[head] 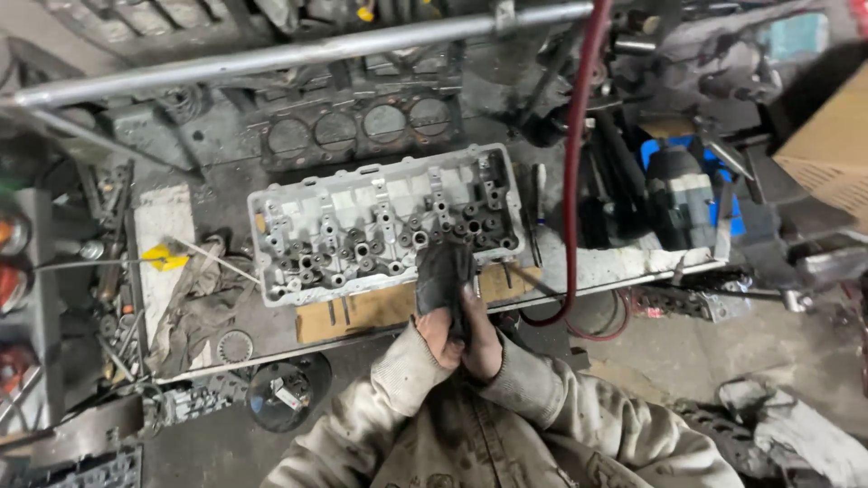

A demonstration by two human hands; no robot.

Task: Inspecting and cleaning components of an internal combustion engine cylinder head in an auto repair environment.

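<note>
A light grey metal cylinder head (380, 226) with several valve holes lies on a dirty workbench (226, 343), resting partly on a strip of brown cardboard (362, 312). Both my hands meet just in front of it, close to my chest. My left hand (438, 334) and my right hand (483, 343) together grip a dark, greasy rag (443, 276) that stands up between them and overlaps the head's near edge. My sleeves are stained light cloth.
A dark head gasket (357, 126) lies behind the head. A long steel pipe (271, 56) crosses the back. A red hose (572, 181) hangs down at right. Tools fill a rack (104, 271) at left; a crumpled cloth (190, 307) lies nearby. A cardboard box (827, 149) stands far right.
</note>
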